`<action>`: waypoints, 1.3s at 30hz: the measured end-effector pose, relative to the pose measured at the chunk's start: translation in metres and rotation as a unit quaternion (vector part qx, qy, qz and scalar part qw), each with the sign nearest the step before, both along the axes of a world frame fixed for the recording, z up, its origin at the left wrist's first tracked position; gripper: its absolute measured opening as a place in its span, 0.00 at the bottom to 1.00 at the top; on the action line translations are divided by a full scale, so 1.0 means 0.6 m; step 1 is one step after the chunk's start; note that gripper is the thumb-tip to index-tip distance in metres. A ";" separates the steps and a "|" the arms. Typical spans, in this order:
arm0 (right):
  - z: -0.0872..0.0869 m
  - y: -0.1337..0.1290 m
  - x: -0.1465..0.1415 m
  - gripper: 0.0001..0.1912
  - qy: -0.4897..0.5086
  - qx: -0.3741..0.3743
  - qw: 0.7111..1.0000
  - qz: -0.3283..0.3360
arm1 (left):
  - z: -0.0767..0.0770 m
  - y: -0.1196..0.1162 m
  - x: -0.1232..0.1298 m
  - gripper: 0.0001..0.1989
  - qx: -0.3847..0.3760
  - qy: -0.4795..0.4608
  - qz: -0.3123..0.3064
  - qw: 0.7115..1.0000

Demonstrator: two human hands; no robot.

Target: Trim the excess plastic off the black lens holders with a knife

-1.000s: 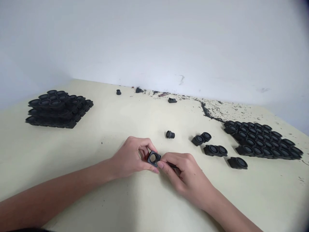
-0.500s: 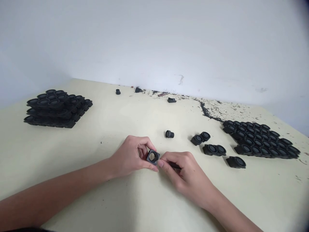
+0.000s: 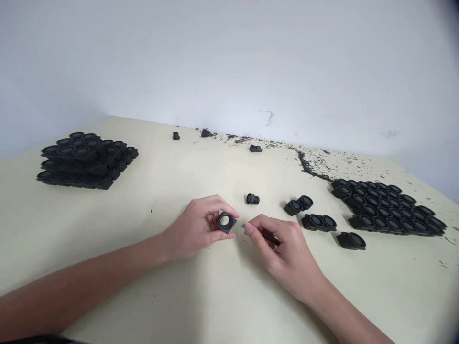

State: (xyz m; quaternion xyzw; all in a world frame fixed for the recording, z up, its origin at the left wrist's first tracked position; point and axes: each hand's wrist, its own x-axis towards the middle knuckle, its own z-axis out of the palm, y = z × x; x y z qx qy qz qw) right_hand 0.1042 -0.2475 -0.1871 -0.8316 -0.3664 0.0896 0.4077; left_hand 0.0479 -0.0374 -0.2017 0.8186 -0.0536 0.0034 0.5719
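Between the thumb and fingers of my left hand (image 3: 201,224) is a black square part (image 3: 226,222) with a round hole through it, its opening facing me. Just to its right, my right hand (image 3: 283,243) pinches a thin dark tool (image 3: 269,238) with a small pale pointed tip. That tip is a short way off the part and does not touch it. Beyond the hands, a black threaded piece (image 3: 253,198) lies on its side on the pale table (image 3: 201,177).
A stack of black parts (image 3: 86,160) stands at the left, and rows of similar parts (image 3: 387,208) lie at the right. Loose parts (image 3: 319,222) sit near my right hand. Black shavings (image 3: 311,167), a small cylinder (image 3: 176,136) and a block (image 3: 256,148) are near the wall.
My right hand has drawn back to the right with the tool, away from the part. My left hand has raised the part slightly and turned it.
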 end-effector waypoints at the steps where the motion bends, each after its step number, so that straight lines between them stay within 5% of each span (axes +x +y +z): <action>1: 0.000 0.000 0.000 0.16 0.003 -0.004 1.000 0.008 | 0.000 0.000 0.001 0.13 0.001 -0.005 -0.003 1.000; 14: -0.008 -0.001 -0.002 0.12 0.014 -0.048 0.998 0.033 | 0.001 -0.004 -0.006 0.15 -0.017 -0.005 -0.013 1.000; 28: -0.010 -0.001 -0.002 0.13 0.005 -0.034 0.999 0.025 | 0.004 -0.005 -0.008 0.19 -0.068 0.102 -0.004 0.993; 39: -0.015 0.001 -0.008 0.12 0.028 -0.008 0.999 0.043 | 0.000 -0.004 -0.002 0.19 -0.067 0.056 -0.018 0.996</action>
